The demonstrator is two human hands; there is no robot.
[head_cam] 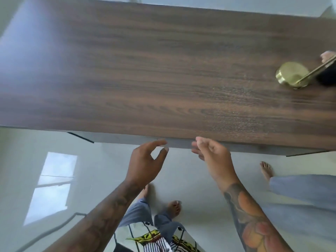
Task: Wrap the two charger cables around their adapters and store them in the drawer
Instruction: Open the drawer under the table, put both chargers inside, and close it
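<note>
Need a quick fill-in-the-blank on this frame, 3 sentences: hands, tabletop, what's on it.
1. Both the left hand and the right hand hold ____.
2. The hands are at the table's ____ edge.
3. The gold round base sits on the table's ____ side.

Missing words: nothing; near; right

The counter (163, 70) was dark brown woodgrain; a brass-gold lamp base (292, 75) sat at right; the floor (54, 160) was pale grey.
</note>
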